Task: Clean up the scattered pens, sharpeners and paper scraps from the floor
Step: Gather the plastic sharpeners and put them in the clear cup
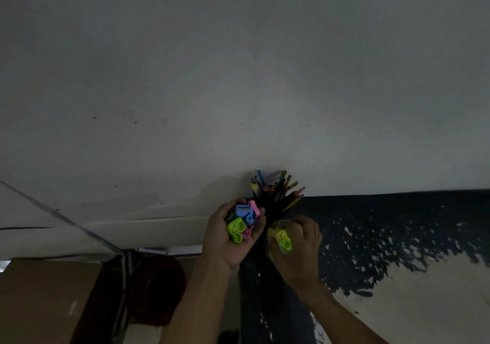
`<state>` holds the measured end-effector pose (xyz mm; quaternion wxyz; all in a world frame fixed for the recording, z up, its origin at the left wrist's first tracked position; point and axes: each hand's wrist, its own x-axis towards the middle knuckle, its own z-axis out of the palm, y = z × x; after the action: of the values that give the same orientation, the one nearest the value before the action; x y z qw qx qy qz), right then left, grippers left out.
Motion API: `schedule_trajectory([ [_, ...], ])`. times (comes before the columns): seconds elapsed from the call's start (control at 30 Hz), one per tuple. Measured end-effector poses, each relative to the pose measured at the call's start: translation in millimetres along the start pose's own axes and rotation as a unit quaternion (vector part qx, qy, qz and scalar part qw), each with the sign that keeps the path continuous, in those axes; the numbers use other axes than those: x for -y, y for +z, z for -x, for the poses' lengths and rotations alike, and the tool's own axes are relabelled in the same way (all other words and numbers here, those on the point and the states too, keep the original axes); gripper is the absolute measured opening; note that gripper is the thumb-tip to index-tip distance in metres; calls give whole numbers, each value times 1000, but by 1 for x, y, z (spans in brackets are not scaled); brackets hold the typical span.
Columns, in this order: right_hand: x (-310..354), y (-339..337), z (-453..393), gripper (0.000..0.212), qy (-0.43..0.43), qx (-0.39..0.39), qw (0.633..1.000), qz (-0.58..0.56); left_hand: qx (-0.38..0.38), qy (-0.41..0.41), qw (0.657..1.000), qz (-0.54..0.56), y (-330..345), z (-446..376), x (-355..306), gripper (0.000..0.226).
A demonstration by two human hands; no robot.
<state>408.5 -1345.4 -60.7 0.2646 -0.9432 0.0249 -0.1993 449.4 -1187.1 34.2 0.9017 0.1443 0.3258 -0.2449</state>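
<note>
Cupping bright sharpeners [242, 221] in left hand [230, 235], pencils [278, 192] beyond.

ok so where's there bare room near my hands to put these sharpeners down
Bare room: the pale, worn surface right of your right hand, below the flaking dark paint. It is crowded between your hands: the left hand cups the sharpeners, the right grips a yellow-green sharpener, and the pencil holder stands just behind them. Lower left holds a cardboard box.

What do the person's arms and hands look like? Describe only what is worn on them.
Both forearms are bare up to the frame edge, with no sleeves in view. The left hand and right hand wear no gloves. No watch, band or ring is visible, though the dim light hides fine detail.
</note>
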Motion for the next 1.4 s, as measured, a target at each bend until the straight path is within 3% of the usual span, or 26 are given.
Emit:
schedule_trajectory([
  [0.13,6,-12,-1,31,32,-6,999,-31,22,-11,1000,-7,-2,-5,5,26],
  [0.3,18,-37,-16,28,55,-11,982,-179,22,-26,999,-26,-2,-10,14,28],
  [0.43,26,-54,-29,34,30,37,974,-223,21,-36,995,-92,4,-10,23,25],
  [0.57,17,-58,-36,38,75,102,971,-201,19,-52,990,-130,8,-13,32,27],
  [0.83,11,-77,-41,25,85,63,967,-233,45,-68,988,-131,10,-17,43,30],
  [0.97,14,-84,-40,24,129,13,946,-296,57,-84,990,-96,8,-17,38,37],
  [1.07,4,-78,-35,24,167,1,953,-254,57,-86,994,-45,2,-18,30,33],
  [1.2,-12,-58,-20,23,152,76,977,-132,43,-57,997,-24,-5,-19,22,30],
  [1.33,-16,-47,-9,36,120,143,981,-60,38,-51,998,-22,-7,-19,20,29],
  [1.4,-11,-48,-7,39,118,117,983,-73,31,-43,998,-23,-8,-20,20,27],
])
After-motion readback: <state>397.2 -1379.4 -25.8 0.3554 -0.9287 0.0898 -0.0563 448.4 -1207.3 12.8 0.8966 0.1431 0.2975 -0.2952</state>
